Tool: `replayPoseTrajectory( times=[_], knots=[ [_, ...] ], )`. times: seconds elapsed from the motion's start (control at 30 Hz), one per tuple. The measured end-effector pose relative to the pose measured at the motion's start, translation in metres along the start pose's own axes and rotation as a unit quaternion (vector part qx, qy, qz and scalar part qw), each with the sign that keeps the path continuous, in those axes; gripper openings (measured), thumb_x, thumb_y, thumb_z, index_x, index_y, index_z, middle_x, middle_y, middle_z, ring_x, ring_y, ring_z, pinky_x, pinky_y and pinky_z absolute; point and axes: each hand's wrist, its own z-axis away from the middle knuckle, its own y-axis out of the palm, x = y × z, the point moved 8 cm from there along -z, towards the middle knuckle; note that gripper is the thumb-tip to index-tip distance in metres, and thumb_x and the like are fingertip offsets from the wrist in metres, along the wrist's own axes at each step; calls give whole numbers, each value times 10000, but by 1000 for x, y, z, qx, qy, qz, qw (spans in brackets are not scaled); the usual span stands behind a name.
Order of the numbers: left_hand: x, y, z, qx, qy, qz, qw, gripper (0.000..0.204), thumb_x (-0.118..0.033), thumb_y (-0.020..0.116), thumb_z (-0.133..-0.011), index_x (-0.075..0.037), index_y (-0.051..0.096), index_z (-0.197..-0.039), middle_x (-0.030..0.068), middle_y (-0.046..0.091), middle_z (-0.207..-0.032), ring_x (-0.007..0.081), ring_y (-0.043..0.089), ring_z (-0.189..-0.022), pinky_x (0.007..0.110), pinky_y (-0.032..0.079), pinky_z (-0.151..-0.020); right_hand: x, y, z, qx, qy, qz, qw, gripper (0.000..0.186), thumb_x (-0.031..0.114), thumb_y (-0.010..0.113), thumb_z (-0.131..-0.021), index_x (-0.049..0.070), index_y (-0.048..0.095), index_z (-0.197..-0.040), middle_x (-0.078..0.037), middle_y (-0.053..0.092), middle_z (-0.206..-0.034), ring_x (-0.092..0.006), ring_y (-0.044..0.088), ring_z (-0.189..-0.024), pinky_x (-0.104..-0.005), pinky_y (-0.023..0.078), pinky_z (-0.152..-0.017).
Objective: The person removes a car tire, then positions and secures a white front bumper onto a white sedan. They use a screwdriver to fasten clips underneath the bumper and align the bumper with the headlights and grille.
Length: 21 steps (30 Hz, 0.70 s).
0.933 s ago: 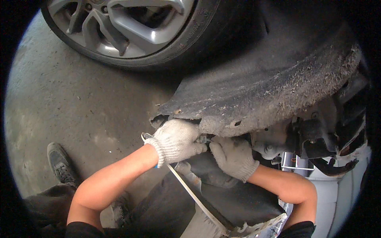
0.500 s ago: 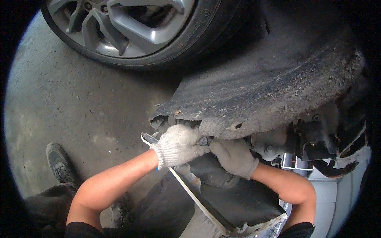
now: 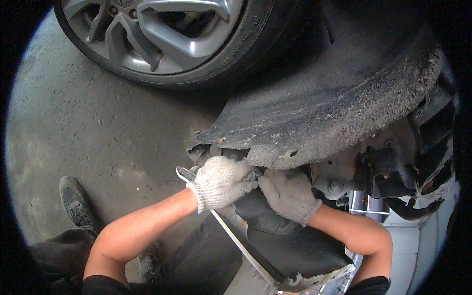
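Both my hands wear whitish knitted gloves and meet under the torn lower edge of a dark felt wheel-arch liner [image 3: 314, 118]. My left hand [image 3: 221, 179] is closed, thumb and fingers pinching a small grey piece [image 3: 252, 176] that looks like a plastic connector. Close to its right end sits my right hand [image 3: 290, 193], fingers curled up behind the liner's edge; what they hold is hidden. A grey tool-like strip [image 3: 186, 173] shows beyond my left wrist. Below my hands lies a black panel [image 3: 300, 250] with a pale edge strip [image 3: 241, 246].
A car wheel [image 3: 162, 39] with grey spokes stands at the upper left on the stained concrete floor [image 3: 123, 128]. To the right are a metal bracket [image 3: 334, 179] and dark broken-edged plastic parts [image 3: 408, 177]. A shoe [image 3: 76, 204] shows at the left.
The view has shifted slightly. My right thumb has drawn back a little from the small grey piece, while my left hand keeps its pinch with hardly any movement.
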Motion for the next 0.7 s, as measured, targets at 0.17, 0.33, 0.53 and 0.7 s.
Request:
replayPoseTrajectory(
  times=[0.17,0.33,0.53,0.7],
  knots=[
    [4,3,1,0,-8,-19,1000,342,-361,640,-852,-49,667,-990,212,666,-786,390,659,-752,492,520,-682,1,-3,-6,15,18,-43,999,213,246,423,-965,90,568,-971,-130,609,-908,-314,636,-590,-464,495,-471],
    [2,-1,2,-3,-9,-31,999,340,-355,648,-845,-53,667,-1000,215,668,-796,390,658,-747,492,520,-680,-5,2,-6,21,50,-93,994,229,251,430,-964,75,566,-910,-138,611,-793,-320,619,-538,-459,489,-450],
    [-2,-4,3,-24,-12,-2,1000,338,-358,654,-836,-87,676,-1038,207,670,-790,388,660,-755,492,524,-687,2,-3,-5,11,13,-62,998,258,258,468,-958,59,580,-838,-156,588,-702,-352,598,-544,-474,481,-491],
    [-3,-2,2,18,-8,37,999,339,-373,645,-847,-106,682,-1052,203,676,-808,380,670,-768,479,536,-711,-7,5,-4,104,99,-161,976,287,274,489,-969,47,561,-807,-185,571,-689,-385,604,-658,-496,474,-603]
  ],
)
